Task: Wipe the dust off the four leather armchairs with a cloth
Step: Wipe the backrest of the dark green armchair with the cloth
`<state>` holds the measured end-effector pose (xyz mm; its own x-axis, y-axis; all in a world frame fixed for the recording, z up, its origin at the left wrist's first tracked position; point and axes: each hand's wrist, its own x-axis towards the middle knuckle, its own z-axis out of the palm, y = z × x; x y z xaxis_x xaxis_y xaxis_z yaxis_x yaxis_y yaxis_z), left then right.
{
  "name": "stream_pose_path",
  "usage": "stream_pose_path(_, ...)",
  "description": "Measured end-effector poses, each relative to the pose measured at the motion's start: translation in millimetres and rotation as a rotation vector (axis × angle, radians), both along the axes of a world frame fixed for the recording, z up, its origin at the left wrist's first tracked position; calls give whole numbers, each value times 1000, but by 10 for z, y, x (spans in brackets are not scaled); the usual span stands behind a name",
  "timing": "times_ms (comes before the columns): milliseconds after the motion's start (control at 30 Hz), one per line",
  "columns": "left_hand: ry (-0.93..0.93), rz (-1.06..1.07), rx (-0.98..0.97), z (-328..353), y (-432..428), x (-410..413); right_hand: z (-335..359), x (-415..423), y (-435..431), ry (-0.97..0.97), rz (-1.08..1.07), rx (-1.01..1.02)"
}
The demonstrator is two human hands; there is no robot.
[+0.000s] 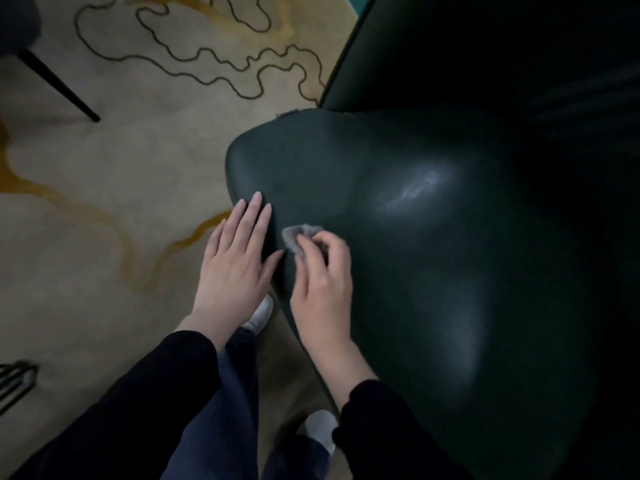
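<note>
A dark green leather armchair (415, 209) fills the right side of the view, its rounded seat edge toward me. My right hand (323, 271) pinches a small grey cloth (294, 237) with curled fingers and holds it against the seat near its left edge. My left hand (235, 258) lies flat with straight fingers, its fingertips resting on the seat's left edge just beside the cloth. Both arms wear black sleeves.
A beige carpet (138, 168) with dark squiggly lines and yellow streaks covers the floor. A black leg of another chair (59, 84) slants at the upper left. A black wire frame (14, 379) shows at the lower left. My legs and white shoes stand beside the armchair.
</note>
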<state>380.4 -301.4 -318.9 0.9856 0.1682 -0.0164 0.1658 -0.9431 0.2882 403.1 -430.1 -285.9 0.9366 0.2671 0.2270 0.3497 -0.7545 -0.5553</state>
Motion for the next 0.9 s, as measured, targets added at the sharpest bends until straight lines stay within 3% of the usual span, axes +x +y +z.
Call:
stream_pose_path(133, 33, 85, -23, -24, 122, 11, 186, 329, -96, -17, 33, 122)
stream_pose_path(233, 39, 103, -40, -34, 163, 88, 294, 1117, -350, -95, -76, 19)
stream_pose_path(433, 24, 78, -48, -69, 232, 145, 239, 2262, -543, 66, -266, -196)
stream_pose_path(667, 16, 66, -68, -106, 303, 116, 57, 1458, 298, -66, 119, -169)
stream_pose_path(900, 9, 91, -4, -86, 492, 16, 46, 654, 103, -40, 554, -217)
